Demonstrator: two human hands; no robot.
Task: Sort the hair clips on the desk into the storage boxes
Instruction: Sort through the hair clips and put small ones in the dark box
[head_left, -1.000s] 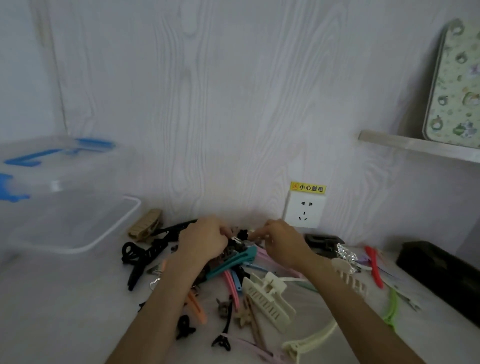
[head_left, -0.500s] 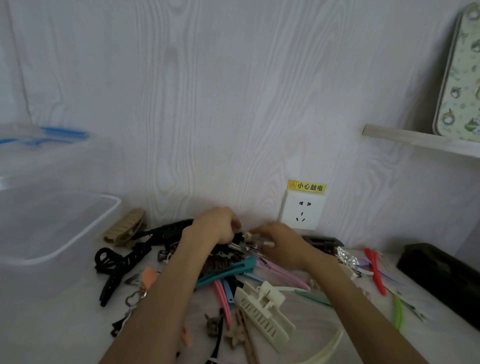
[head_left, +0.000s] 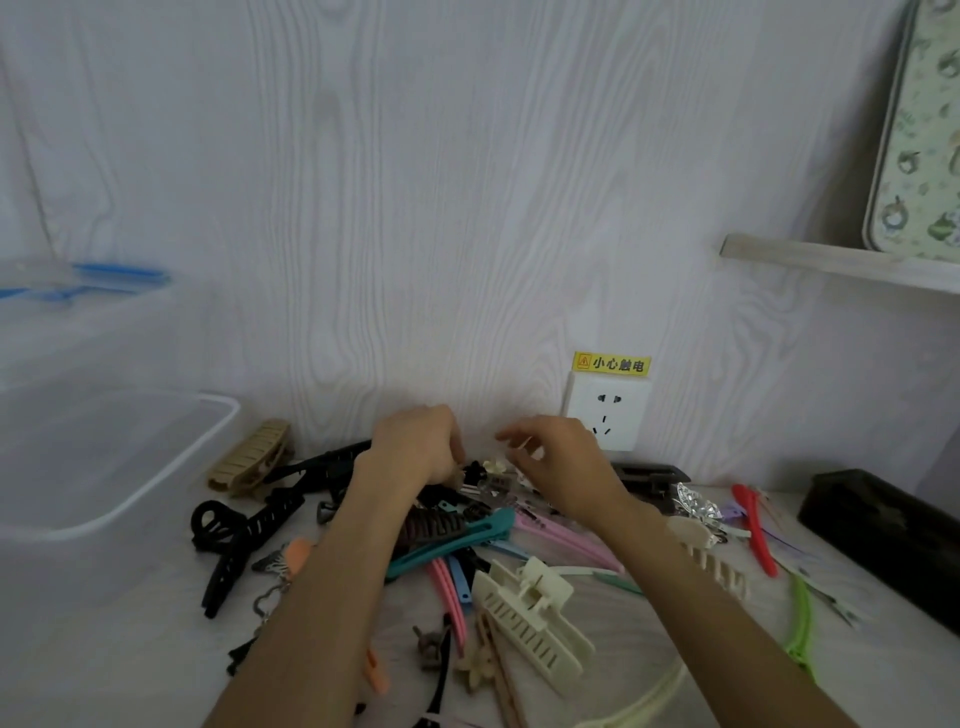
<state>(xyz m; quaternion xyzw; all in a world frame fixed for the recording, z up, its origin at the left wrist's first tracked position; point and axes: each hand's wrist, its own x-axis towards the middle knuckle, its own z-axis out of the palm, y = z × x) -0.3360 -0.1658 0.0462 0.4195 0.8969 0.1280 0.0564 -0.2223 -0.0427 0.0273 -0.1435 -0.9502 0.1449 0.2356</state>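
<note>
Desk (head_left: 130, 649), white: hair clips (head_left: 467, 545) heaped centre. One clear storage box (head_left: 156, 499) at 9 o'clock; one wall socket (head_left: 608, 415) at 12. Left hand (head_left: 415, 447) curled into pile, grasp indeterminate; right hand (head_left: 556, 457) pinching one thin pale clip (head_left: 519, 446).

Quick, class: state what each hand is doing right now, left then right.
Left hand: fingers curled down into the pile of hair clips; what it holds cannot be told.
Right hand: pinches a thin pale clip at its fingertips.
</note>
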